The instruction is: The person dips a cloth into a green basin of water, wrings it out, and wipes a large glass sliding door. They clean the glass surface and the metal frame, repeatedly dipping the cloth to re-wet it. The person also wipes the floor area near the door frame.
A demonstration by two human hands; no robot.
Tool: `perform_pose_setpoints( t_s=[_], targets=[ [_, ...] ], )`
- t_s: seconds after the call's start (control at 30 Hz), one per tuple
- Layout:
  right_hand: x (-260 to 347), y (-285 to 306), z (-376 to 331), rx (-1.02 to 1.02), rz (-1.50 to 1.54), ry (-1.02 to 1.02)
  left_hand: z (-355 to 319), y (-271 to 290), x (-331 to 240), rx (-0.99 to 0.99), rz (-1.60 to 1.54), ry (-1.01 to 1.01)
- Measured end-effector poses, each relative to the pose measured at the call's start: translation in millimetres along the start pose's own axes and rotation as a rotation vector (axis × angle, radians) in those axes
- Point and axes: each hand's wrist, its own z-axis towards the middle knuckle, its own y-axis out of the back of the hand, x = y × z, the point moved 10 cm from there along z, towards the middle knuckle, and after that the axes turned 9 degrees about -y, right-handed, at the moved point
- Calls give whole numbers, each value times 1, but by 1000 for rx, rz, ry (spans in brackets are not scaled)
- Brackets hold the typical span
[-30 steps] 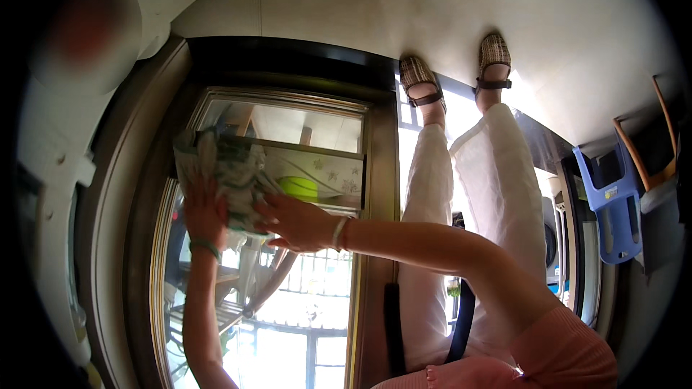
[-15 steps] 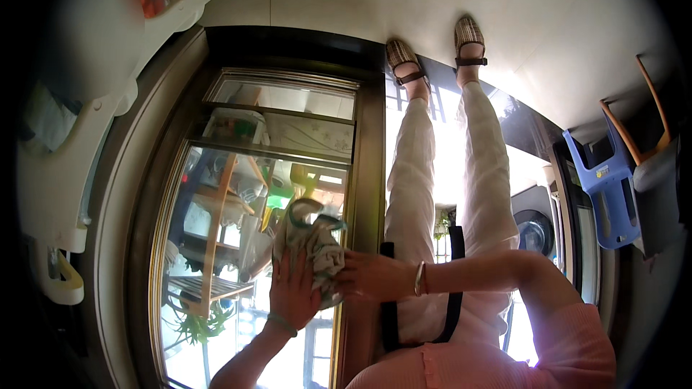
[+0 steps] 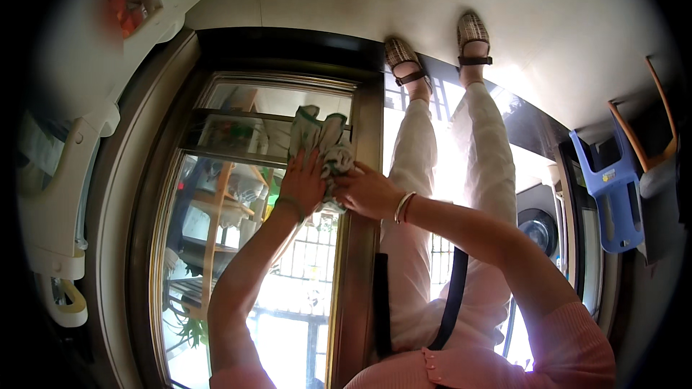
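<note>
The left hand (image 3: 305, 179), one green band at its wrist, lies palm down with fingers stretched flat on a white cloth with green edging (image 3: 334, 150). The right hand (image 3: 369, 193), wearing one pale bangle and one red cord, grips the cloth's bunched folds from about 4 o'clock. The one cloth is crumpled under and between the two hands, apparently against a bronze-framed glass panel (image 3: 362, 274). The step in hand seems to be working cloth over the panel; sliding it would call for even pressure from the flat palm and a firm pinch opposite. Outward from the hands: one green plant (image 3: 191, 333) at 7 to 8 o'clock, two woven strapped shoes (image 3: 402, 55) at 1 o'clock, and one blue plastic stool (image 3: 621, 173) at 3 o'clock
</note>
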Motion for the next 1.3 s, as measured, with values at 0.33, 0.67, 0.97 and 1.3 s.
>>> perform_pose_setpoints(
  t_s=[0.33, 0.67, 0.97, 1.3],
  targets=[
    [-109, -13, 97, -149, -92, -192, 119, 1, 83, 86, 177, 98],
    [13, -27, 162, -211, -133, 102, 13, -3, 227, -39, 185, 233],
    [111, -24, 86, -168, 196, 176, -139, 61, 153, -250, -27, 344],
    [173, -19, -68, -5, 436, 285, -232, 58, -47, -141, -114, 149]
  ],
)
